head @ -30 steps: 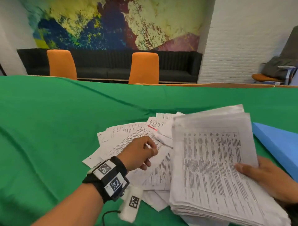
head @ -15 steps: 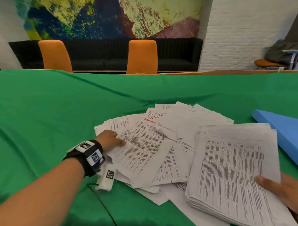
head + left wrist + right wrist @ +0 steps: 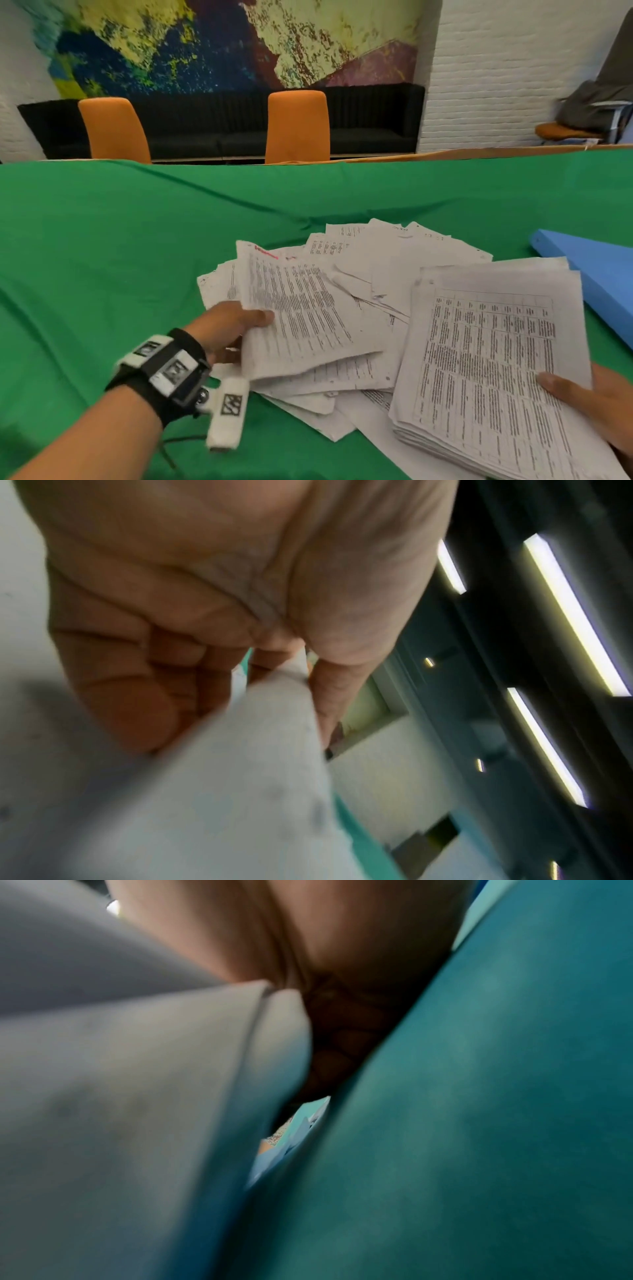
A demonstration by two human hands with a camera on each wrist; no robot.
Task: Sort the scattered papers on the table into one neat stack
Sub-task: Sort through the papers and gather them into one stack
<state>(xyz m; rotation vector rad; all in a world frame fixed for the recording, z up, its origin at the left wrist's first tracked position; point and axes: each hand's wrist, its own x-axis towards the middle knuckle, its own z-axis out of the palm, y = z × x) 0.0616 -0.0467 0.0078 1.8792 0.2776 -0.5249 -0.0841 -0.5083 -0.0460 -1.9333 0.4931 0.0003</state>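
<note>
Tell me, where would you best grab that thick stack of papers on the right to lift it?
Probably at the thick stack's near right edge, coming in from the right, as the right hand does: thumb on top, fingers seemingly underneath. That edge hangs free, while its left side overlaps the loose sheets, and the blue folder crowds the far right corner. A pinch through the full thickness should keep the pages together.

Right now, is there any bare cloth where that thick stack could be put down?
Yes: the green cloth lies bare left of the scattered papers and beyond them toward the orange chairs. It is crowded on the right, where the stack lies close beside the blue folder.
</note>
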